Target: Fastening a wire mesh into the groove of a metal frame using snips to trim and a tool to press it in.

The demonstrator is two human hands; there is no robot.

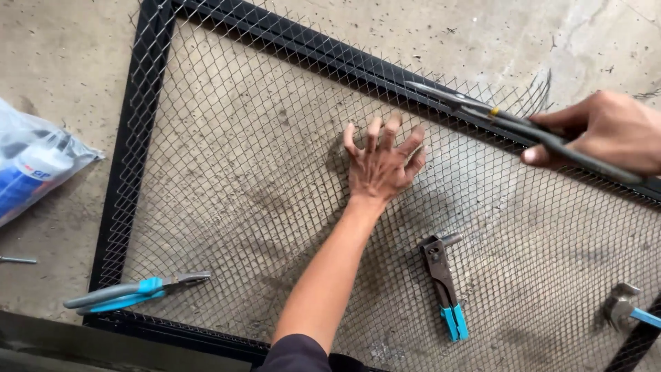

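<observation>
A black metal frame filled with wire mesh lies flat on the concrete floor. My left hand presses flat on the mesh near the far rail, fingers spread. My right hand grips the handles of grey metal snips, whose blades point left along the far rail of the frame, where loose mesh sticks past the edge.
A rivet gun with blue grips lies on the mesh to the right of my forearm. Blue-handled pliers rest at the frame's near left corner. A hammer head shows at the right edge. A plastic bag lies at left.
</observation>
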